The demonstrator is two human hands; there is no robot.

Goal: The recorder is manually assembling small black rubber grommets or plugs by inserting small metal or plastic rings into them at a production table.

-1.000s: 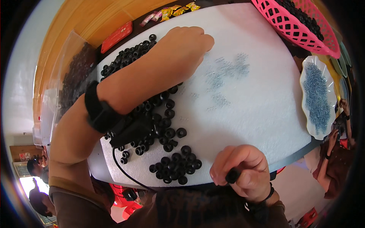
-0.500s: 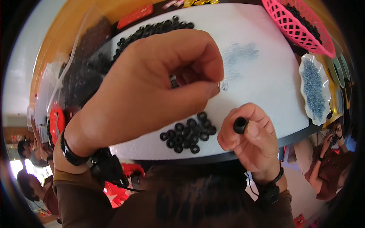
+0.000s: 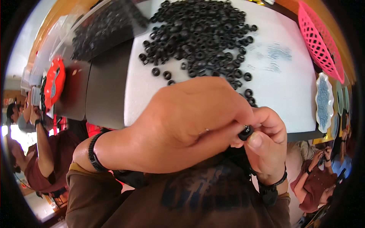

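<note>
My right hand [image 3: 268, 146] pinches a small black ring-shaped piece [image 3: 246, 133] between thumb and fingers. My left hand [image 3: 201, 121] reaches across from the left, back of the hand upward, its closed fingertips at the top of that piece. A tiny pale glint shows where they meet; what the left fingers hold is too small and hidden to name. Beyond both hands a big heap of black ring-shaped pieces [image 3: 197, 34] lies on the white foam sheet [image 3: 281, 91]. Small bluish clear bits [image 3: 277, 57] are scattered on the sheet, right of the heap.
A clear bin of black pieces [image 3: 110, 30] stands far left, with a red dish [image 3: 55, 83] nearer. On the right are a pink lattice basket [image 3: 319, 41] and a white wavy-edged dish of bluish bits [image 3: 324, 102]. Other people [image 3: 315, 178] sit at both sides.
My left hand has come down and right, from above the sheet to the black piece in my right hand. The view has shifted, showing more of the heap and bin.
</note>
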